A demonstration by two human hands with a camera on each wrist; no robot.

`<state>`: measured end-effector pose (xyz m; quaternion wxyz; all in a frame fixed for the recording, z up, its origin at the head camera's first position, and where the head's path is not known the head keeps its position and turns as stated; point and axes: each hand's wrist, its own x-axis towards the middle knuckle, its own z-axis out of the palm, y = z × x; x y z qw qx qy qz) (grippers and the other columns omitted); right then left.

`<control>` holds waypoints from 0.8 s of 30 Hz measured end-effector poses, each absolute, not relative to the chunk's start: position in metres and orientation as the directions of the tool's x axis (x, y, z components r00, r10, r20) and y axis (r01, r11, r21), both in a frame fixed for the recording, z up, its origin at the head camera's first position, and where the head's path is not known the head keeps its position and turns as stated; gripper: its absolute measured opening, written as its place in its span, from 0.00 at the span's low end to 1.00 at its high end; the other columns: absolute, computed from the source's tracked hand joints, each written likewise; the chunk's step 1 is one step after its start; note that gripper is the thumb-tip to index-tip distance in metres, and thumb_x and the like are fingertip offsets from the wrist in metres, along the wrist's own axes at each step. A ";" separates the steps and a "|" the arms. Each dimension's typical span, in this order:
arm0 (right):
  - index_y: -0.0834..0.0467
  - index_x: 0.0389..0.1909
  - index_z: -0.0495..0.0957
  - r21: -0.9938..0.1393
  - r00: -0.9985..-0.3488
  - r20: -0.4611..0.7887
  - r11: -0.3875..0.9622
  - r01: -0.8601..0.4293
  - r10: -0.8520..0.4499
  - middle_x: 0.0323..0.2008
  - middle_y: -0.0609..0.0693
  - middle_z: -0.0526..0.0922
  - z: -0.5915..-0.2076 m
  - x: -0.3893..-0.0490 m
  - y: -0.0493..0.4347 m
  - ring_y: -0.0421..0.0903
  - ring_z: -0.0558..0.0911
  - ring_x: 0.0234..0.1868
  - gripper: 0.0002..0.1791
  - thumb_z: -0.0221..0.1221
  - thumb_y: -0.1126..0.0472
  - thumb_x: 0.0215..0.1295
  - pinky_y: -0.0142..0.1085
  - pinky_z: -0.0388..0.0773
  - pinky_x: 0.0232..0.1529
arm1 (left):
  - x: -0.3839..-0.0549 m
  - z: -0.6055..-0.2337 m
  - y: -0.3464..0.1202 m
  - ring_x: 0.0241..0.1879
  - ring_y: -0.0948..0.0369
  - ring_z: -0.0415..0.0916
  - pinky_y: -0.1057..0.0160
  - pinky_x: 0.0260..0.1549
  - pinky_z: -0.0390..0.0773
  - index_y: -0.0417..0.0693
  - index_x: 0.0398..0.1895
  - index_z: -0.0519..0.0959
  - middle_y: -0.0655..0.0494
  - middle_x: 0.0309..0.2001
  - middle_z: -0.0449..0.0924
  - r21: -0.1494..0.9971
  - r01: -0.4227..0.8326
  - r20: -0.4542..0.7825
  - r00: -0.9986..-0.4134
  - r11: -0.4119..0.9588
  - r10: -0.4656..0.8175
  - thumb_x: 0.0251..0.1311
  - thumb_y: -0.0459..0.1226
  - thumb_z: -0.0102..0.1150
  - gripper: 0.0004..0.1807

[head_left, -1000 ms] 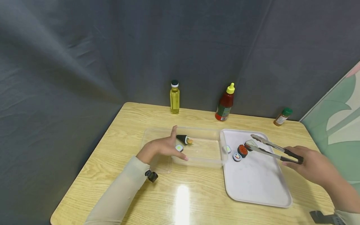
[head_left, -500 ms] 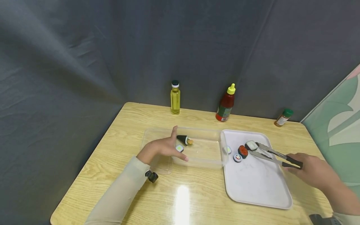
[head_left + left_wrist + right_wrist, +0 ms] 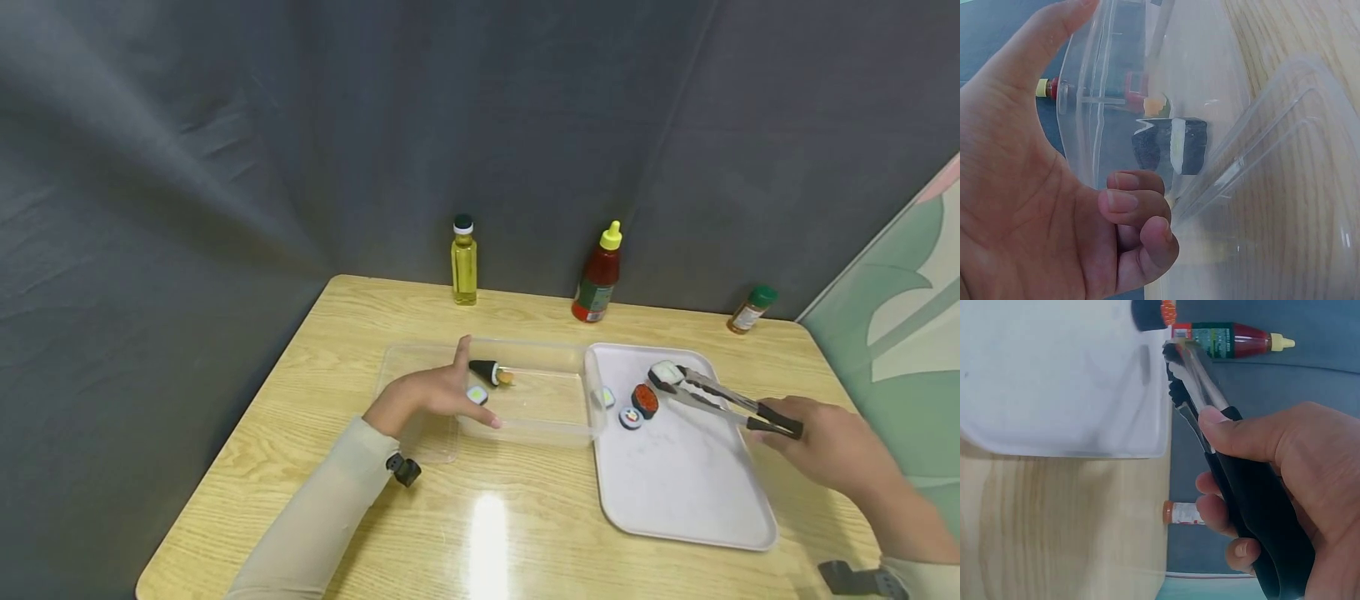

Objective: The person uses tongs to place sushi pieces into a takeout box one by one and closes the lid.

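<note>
My right hand grips black-handled metal tongs. Their tips close round a white-topped sushi piece with a dark wrap, over the tray's far part. Beside it are an orange-topped sushi piece and a small round roll. My left hand spans the left end of a clear plastic container, thumb at the near rim and a finger at the far one; other fingers curl in the left wrist view. Inside lie a dark cone-shaped hand roll and a square roll.
A pale tray adjoins the container's right end, with another square roll near that edge. A clear lid lies left. Along the back stand an oil bottle, a red sauce bottle and a green-capped jar.
The tongs have come down and closed round the white-topped sushi piece, which has shifted slightly left. My left hand has stayed at the container.
</note>
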<state>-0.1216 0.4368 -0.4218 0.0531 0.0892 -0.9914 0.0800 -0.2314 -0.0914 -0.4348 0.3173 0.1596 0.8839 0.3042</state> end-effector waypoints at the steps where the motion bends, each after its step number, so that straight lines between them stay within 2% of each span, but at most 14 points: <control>1: 0.65 0.54 0.86 -0.152 -0.977 0.127 0.970 -0.190 -0.171 0.33 0.54 0.88 -0.421 -0.122 0.437 0.38 0.71 0.24 0.27 0.76 0.50 0.61 0.34 0.64 0.24 | -0.231 -0.435 -0.091 0.81 0.40 0.60 0.42 0.75 0.69 0.62 0.81 0.10 0.33 0.83 0.54 0.639 0.090 -0.464 -0.747 0.764 0.476 0.47 0.69 0.77 0.87; 3: 0.66 0.54 0.86 -0.160 -0.974 0.141 0.967 -0.197 -0.175 0.37 0.60 0.89 -0.418 -0.122 0.436 0.38 0.72 0.25 0.28 0.76 0.50 0.60 0.35 0.65 0.25 | -0.232 -0.434 -0.091 0.81 0.40 0.60 0.42 0.75 0.69 0.62 0.81 0.10 0.33 0.83 0.54 0.639 0.093 -0.461 -0.748 0.764 0.477 0.46 0.70 0.77 0.87; 5: 0.66 0.54 0.86 -0.165 -0.968 0.170 0.963 -0.213 -0.185 0.39 0.61 0.90 -0.416 -0.122 0.434 0.36 0.71 0.25 0.28 0.77 0.50 0.60 0.34 0.66 0.25 | -0.232 -0.434 -0.090 0.81 0.40 0.60 0.42 0.75 0.68 0.62 0.81 0.10 0.33 0.83 0.53 0.640 0.094 -0.459 -0.749 0.763 0.478 0.46 0.70 0.77 0.87; 11: 0.61 0.50 0.89 -0.174 -0.918 0.311 0.934 -0.311 -0.247 0.35 0.51 0.90 -0.408 -0.122 0.420 0.27 0.66 0.24 0.26 0.81 0.53 0.52 0.31 0.65 0.24 | -0.230 -0.435 -0.091 0.81 0.40 0.59 0.42 0.77 0.66 0.61 0.81 0.09 0.33 0.83 0.53 0.642 0.084 -0.461 -0.752 0.762 0.471 0.48 0.67 0.78 0.86; 21: 0.59 0.52 0.89 -0.188 -0.901 0.320 0.912 -0.364 -0.294 0.38 0.51 0.91 -0.392 -0.122 0.394 0.27 0.65 0.23 0.27 0.81 0.56 0.51 0.30 0.65 0.24 | -0.231 -0.434 -0.090 0.82 0.41 0.57 0.42 0.77 0.66 0.64 0.80 0.09 0.34 0.85 0.48 0.653 0.083 -0.454 -0.753 0.753 0.477 0.48 0.67 0.78 0.86; 24: 0.58 0.52 0.89 -0.194 -0.902 0.306 0.908 -0.371 -0.304 0.40 0.52 0.92 -0.387 -0.123 0.384 0.27 0.67 0.24 0.26 0.81 0.55 0.51 0.30 0.67 0.25 | -0.230 -0.434 -0.090 0.82 0.40 0.57 0.42 0.77 0.66 0.63 0.80 0.08 0.33 0.84 0.49 0.650 0.081 -0.459 -0.751 0.756 0.475 0.49 0.67 0.78 0.86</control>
